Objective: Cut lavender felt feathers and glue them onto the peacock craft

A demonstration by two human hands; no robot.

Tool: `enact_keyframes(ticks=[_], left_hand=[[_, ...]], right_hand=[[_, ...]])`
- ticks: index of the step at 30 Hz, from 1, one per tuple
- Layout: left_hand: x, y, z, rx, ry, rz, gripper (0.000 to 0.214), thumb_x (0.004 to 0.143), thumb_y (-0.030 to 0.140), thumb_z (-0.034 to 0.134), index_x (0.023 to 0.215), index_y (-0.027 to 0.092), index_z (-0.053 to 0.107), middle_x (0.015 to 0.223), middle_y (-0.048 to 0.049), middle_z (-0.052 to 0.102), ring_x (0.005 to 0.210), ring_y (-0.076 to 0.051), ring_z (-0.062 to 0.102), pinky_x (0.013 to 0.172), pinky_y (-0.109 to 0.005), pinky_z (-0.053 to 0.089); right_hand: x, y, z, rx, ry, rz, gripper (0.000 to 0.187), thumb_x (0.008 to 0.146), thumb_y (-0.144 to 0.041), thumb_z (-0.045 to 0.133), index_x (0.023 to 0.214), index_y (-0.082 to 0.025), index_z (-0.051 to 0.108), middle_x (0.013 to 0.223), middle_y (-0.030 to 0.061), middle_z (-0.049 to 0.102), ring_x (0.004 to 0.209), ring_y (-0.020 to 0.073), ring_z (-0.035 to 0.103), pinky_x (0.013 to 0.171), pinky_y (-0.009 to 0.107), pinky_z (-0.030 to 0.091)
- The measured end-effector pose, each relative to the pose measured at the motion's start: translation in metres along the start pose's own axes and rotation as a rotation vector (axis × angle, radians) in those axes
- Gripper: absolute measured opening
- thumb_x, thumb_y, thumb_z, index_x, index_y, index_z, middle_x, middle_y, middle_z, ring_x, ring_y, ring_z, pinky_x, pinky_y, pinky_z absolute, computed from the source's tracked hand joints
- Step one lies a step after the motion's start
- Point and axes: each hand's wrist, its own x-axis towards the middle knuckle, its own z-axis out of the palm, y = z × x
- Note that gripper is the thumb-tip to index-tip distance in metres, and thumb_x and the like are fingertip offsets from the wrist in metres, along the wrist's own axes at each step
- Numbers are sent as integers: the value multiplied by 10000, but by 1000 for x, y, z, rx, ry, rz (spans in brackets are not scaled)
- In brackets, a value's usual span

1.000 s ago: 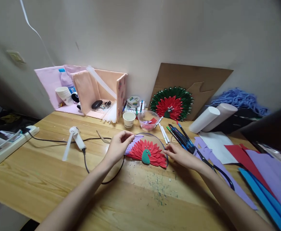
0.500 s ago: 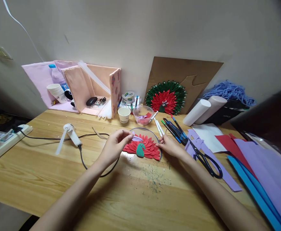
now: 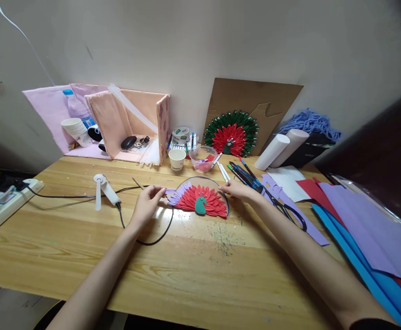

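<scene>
Table: peacock, bowl of probable scraps.

At the frame's centre, the left hand pinches a purple strip beside a red-feathered bird; the right hand touches its right edge.

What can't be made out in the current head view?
All in the head view:
- Whether the left hand grips or merely touches the slender purple petals: too small, blurred.
- Part of the rounded brown backing: hidden by the right hand and the petals.
- Lettering on the round white-and-green tape roll: too small.
- One end of the long white power strip: cut off by the left edge.
</scene>
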Motion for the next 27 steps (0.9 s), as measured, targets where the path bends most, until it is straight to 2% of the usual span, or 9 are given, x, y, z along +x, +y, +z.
enact_keyframes(ticks=[5,9,13,19,23,25,27], left_hand=[[15,-7,3,-98,-22,-104,476,537,511,743,748,99,630,642,-42,631,597,-149,591,570,-267,486],[18,-12,3,-137,1,-107,512,522,521,746,777,95,622,653,-34,625,595,-136,585,589,-266,488],[15,-14,2,-139,1,-84,500,548,518,737,798,99,629,696,-39,635,644,-141,595,638,-267,483],[7,-4,7,-85,-11,64,355,693,452,676,841,131,641,770,-38,652,734,-139,606,716,-245,461],[-1,8,17,-29,-66,96,298,730,417,657,841,141,646,762,-29,650,736,-139,601,721,-244,462],[-4,11,25,-10,-110,91,296,721,416,664,812,136,646,766,-35,657,729,-146,607,714,-249,467],[-7,12,33,24,-164,49,297,714,418,665,793,132,645,762,-38,663,709,-154,617,687,-253,473]], right_hand=[[-1,-9,1,204,-46,108,231,701,-270,680,583,-175,505,462,-27,511,435,71,465,440,183,416],[-7,-15,4,331,-86,156,162,717,-205,670,619,-171,546,558,31,617,532,115,576,520,221,499],[-15,-12,-2,434,-55,105,110,714,-122,661,648,-165,584,625,34,651,585,116,599,589,219,502],[-40,10,-28,540,-55,26,72,704,-137,658,721,-173,597,700,-3,654,629,98,600,653,214,474],[-57,26,-28,493,-136,1,143,660,-207,700,769,-165,617,746,5,653,656,109,591,657,226,452],[-63,29,-22,369,-184,3,134,701,-240,661,802,-164,616,746,11,647,642,116,579,623,234,436],[-67,28,-16,147,-167,11,105,775,-253,578,809,-162,617,724,25,637,630,132,569,589,247,417]])
